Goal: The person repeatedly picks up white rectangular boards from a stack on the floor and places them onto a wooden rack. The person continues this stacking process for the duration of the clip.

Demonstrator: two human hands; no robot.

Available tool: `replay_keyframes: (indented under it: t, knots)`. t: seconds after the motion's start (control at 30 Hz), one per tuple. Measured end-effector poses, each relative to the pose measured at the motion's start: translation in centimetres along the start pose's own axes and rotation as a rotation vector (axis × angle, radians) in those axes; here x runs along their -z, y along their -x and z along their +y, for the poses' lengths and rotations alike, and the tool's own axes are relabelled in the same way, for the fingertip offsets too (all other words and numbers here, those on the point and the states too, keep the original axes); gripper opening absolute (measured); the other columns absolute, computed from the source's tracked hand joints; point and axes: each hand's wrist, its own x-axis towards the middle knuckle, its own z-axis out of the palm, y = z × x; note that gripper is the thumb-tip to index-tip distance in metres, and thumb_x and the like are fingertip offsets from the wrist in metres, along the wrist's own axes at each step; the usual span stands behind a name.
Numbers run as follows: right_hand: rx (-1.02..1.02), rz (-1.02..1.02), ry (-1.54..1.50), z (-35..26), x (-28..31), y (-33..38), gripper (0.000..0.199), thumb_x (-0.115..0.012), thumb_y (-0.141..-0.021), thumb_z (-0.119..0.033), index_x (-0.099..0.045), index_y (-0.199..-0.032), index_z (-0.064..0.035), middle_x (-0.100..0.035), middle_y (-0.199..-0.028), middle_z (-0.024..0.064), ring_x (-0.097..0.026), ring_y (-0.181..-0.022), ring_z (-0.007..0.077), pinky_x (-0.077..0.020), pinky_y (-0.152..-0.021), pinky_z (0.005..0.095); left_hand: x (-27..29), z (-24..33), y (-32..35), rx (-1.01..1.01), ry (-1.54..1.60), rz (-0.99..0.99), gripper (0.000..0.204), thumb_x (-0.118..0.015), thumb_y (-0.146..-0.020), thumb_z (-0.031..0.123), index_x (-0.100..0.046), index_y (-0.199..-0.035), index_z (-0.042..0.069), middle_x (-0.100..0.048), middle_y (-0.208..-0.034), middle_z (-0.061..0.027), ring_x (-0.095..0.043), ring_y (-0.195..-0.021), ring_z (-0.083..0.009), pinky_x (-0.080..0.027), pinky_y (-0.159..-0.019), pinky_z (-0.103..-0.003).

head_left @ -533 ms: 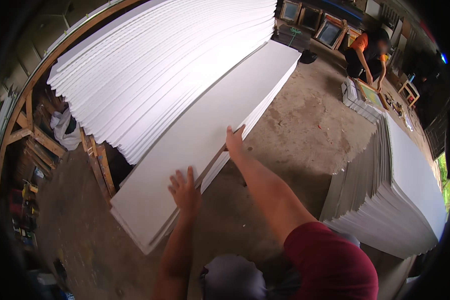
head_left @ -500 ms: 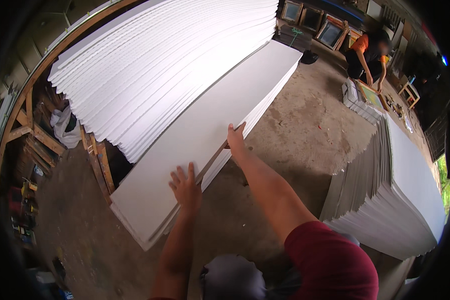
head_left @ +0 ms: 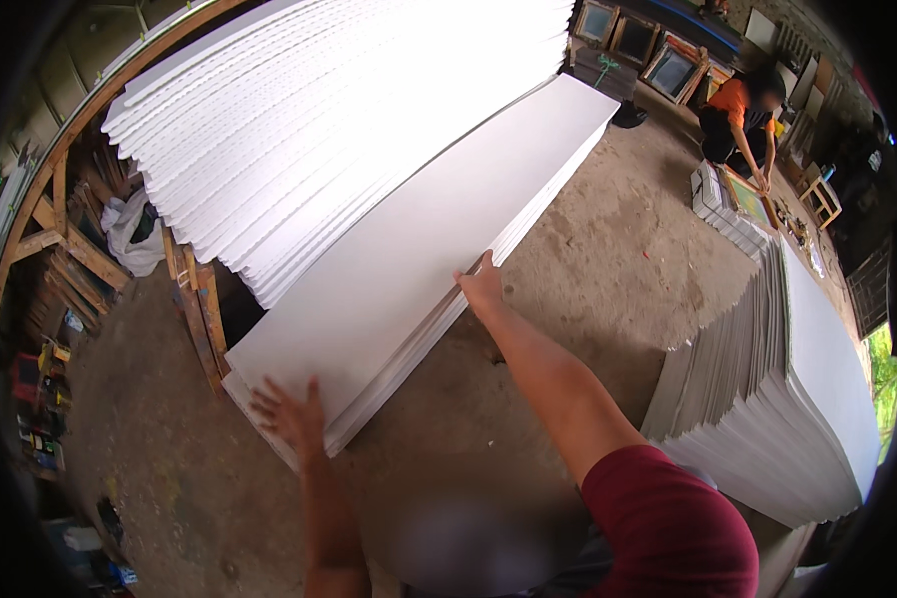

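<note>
A long, low stack of white sheets (head_left: 419,239) stretches away from me, its top sheet lying slightly askew over the ones below. At its near end my left hand (head_left: 294,414) has its fingers spread, next to the edge of the top sheet. Further up the long right edge, my right hand (head_left: 481,287) grips the top sheet, thumb over the upper face; its other fingers are partly hidden. Part of an underlying sheet sticks out beyond the near end.
A tall pile of white sheets (head_left: 349,120) rises at left beside wooden slats (head_left: 194,309). Another folded-looking sheet stack (head_left: 747,389) stands at right. Beyond it, a crouching person (head_left: 743,120) handles a framed panel (head_left: 749,199) on a white bundle. Leaning frames (head_left: 633,40) line the back.
My left hand has moved left and nearer, from the sheet's right side to its near end. The top sheet has shifted away from me, uncovering the one below. My right hand stays at the edge.
</note>
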Motion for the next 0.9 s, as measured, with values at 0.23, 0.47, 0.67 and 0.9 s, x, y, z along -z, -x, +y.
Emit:
replay_keyframes:
  t: [0.23, 0.47, 0.67, 0.9]
  knots:
    - [-0.06, -0.136, 0.212, -5.5, 2.5, 2.7, 0.114, -0.079, -0.094, -0.048, -0.013, -0.175, -0.0027, -0.043, -0.162, 0.0287, -0.055, -0.142, 0.0468, -0.0526, -0.112, 0.0542, -2.9, -5.9, -0.1, 0.029, 0.19, -0.103, 0.122, -0.074, -0.092, 0.073, -0.022, -0.171, -0.004, -0.018, -0.177, -0.0354, -0.019, -0.165, -0.0502, -0.024, -0.133, -0.055]
    - [-0.027, -0.131, 0.307, -3.9, 1.8, 1.5, 0.112, -0.074, -0.096, -0.055, -0.015, -0.174, 0.0, -0.058, -0.151, 0.0296, -0.062, -0.135, 0.0469, -0.0526, -0.111, 0.0544, -0.3, -5.5, 1.0, 0.031, 0.27, -0.028, 0.112, -0.088, -0.087, 0.053, -0.034, -0.165, -0.006, -0.041, -0.165, -0.0355, -0.037, -0.156, -0.0499, -0.036, -0.126, -0.054]
    - [0.063, -0.128, 0.215, -3.8, 1.1, 3.6, 0.11, -0.074, -0.095, -0.049, -0.016, -0.173, 0.0029, -0.068, -0.137, 0.0351, -0.066, -0.131, 0.0484, -0.0529, -0.112, 0.0526, -1.9, -10.3, -4.0, 0.197, 0.515, 0.118, 0.067, -0.083, -0.095, 0.039, -0.065, -0.145, -0.002, -0.072, -0.137, -0.0256, -0.069, -0.126, -0.0425, -0.053, -0.108, -0.051]
    - [-0.002, -0.153, -0.001, -2.6, -1.2, 5.9, 0.105, -0.077, -0.096, -0.041, -0.017, -0.175, -0.0027, -0.062, -0.149, 0.0303, -0.062, -0.133, 0.0428, -0.0494, -0.112, 0.0499, 0.3, -11.8, -2.4, 0.335, 0.663, -0.005, 0.059, -0.075, -0.103, 0.025, -0.057, -0.152, -0.003, -0.063, -0.151, -0.0253, -0.064, -0.135, -0.0397, -0.051, -0.112, -0.047]
